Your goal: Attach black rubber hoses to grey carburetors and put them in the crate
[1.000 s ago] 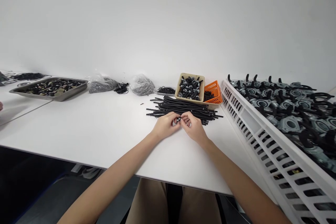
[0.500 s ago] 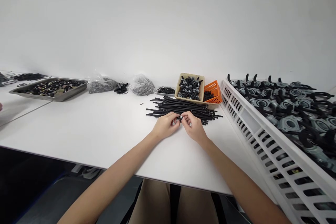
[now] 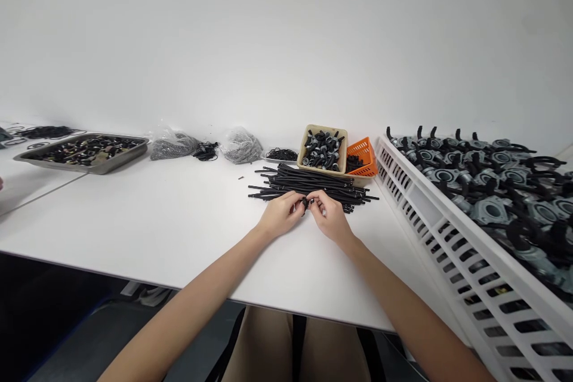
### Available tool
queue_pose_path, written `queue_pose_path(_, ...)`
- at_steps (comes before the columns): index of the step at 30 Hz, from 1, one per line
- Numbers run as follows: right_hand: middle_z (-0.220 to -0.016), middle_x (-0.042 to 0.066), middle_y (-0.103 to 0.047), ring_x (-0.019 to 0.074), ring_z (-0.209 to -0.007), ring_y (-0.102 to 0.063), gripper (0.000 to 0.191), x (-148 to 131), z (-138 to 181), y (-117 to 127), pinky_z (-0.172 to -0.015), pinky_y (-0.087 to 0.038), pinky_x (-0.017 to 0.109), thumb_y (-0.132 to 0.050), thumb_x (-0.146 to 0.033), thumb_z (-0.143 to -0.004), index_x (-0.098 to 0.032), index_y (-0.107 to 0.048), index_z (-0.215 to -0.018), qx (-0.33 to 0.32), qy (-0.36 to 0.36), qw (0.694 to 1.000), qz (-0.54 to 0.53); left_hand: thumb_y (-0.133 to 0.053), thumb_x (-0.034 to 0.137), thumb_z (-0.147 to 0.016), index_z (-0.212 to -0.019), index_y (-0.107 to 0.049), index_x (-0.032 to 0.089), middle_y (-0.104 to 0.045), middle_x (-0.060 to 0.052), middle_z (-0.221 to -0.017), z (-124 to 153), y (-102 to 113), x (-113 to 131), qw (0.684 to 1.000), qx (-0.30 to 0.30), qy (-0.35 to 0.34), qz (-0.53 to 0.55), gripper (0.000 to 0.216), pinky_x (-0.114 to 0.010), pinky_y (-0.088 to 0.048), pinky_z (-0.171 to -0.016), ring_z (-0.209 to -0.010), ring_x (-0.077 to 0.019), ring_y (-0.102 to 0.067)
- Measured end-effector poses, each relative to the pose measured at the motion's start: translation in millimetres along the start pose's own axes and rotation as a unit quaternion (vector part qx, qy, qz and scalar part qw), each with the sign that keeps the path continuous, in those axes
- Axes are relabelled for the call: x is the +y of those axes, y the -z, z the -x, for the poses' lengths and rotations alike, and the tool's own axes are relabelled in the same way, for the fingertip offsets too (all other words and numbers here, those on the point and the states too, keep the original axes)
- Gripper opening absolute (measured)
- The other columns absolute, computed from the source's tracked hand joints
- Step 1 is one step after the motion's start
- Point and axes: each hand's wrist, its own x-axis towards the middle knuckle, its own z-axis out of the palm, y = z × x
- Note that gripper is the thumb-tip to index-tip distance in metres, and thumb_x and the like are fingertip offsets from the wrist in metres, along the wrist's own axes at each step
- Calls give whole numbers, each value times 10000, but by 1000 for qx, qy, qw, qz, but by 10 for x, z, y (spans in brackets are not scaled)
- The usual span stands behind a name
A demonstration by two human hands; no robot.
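My left hand [image 3: 281,219] and right hand [image 3: 330,215] still pinch a small black part [image 3: 305,203], seemingly unchanged, rods [image 3: 313,185] just beyond.

Both forearms came in bare from the bottom edge and converged toward the middle of my view. Left hand [image 3: 281,219] lay palm down, knuckles up, fingers curled inward to the right. Right hand [image 3: 330,216] mirrored it, fingers bent toward the left. Fingertips of the two hands met, thumbs and forefingers pinched close together. Wrists were low and fairly straight, the elbows out of view. What the pinch enclosed was too small for me to tell.
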Motion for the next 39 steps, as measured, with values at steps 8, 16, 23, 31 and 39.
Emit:
queue_pose_path(8,-802,14,-636,149,-698,-588,171,-6,-3,-5,-644,-454,245,-471,-173,-844,-208,-598,-952,-1,-1,1000,2,-439,183,-904,-941,-654,182,-592,-17,-772,-2,9,10,1000,-3,6,6,218,-245,-420,-655,-681,-134,-539)
queue_pose_path(16,-824,21,-648,155,-725,-603,199,-7,-6,-14,-644,-459,250,-464,-145,-824,-206,-602,-953,-7,8,1000,9,-470,147,-854,-994,-669,169,-627,-27,-795,-2,-8,-18,1000,4,12,21,244,-252,-430,-653,-675,-135,-543)
queue_pose_path(23,-935,53,-658,157,-749,-602,227,-13,-11,-29,-660,-483,267,-503,-171,-830,-203,-574,-1044,15,8,1000,7,-459,244,-864,-963,-665,148,-649,-34,-786,-54,-24,-17,971,44,107,208,247,-242,-425,-592,-643,-125,-532)
queue_pose_path(31,-952,48,-686,184,-847,-636,187,0,-27,-49,-762,-509,312,-570,-213,-821,-218,-588,-1007,21,-1,1000,-5,-490,275,-780,-957,-640,141,-595,-21,-767,-100,22,-4,896,40,181,403,268,-206,-420,-486,-597,-106,-527)
queue_pose_path(39,-873,44,-669,185,-784,-606,138,-36,-34,-22,-765,-499,314,-552,-167,-794,-203,-628,-903,63,35,997,28,-621,221,-736,-962,-622,155,-609,-2,-761,-77,-26,-38,907,46,162,386,235,-184,-420,-504,-635,-100,-535)
